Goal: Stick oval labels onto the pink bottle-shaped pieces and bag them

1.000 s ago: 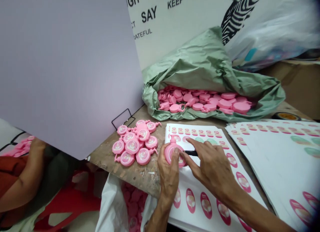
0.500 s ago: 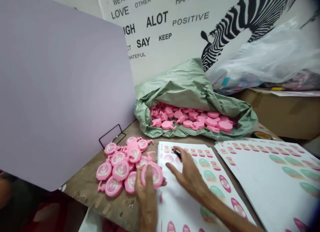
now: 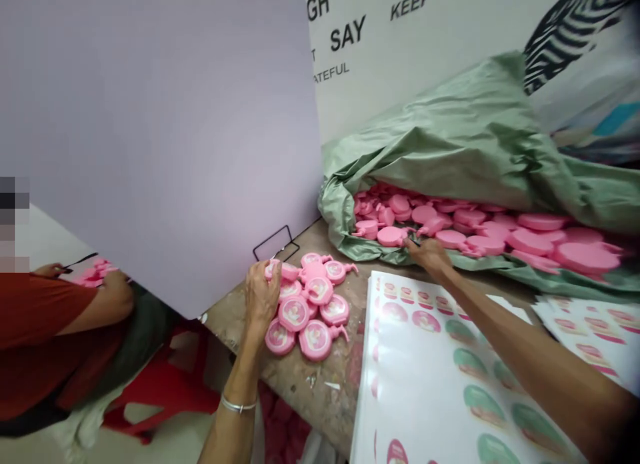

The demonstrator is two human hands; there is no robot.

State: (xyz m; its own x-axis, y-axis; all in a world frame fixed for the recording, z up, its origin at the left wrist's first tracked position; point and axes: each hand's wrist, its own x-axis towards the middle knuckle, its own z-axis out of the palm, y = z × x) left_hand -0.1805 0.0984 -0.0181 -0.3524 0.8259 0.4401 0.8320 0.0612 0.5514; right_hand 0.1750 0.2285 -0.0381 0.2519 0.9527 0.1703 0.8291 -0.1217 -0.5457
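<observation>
My left hand (image 3: 261, 292) rests on the left side of a heap of pink bottle-shaped plastic pieces with round stickers (image 3: 313, 305), fingers curled around one of them at the heap's edge. My right hand (image 3: 428, 252) reaches far forward to the mouth of a green plastic bag (image 3: 465, 144), fingers closed by a plain pink piece (image 3: 391, 236); whether it grips that piece is unclear. Sticker sheets (image 3: 425, 357) lie under my right forearm.
A large lilac board (image 3: 150, 131) leans on a black wire stand (image 3: 274, 243) at the left. Another person in a red top (image 3: 45, 331) works behind it. More sticker sheets (image 3: 595, 324) lie at the right. The worn tabletop edge (image 3: 300, 384) is near me.
My left hand carried the stickered pink piece from the sticker sheet over to the heap. My right hand left the sheet and stretched forward to the green bag. The view shifted left.
</observation>
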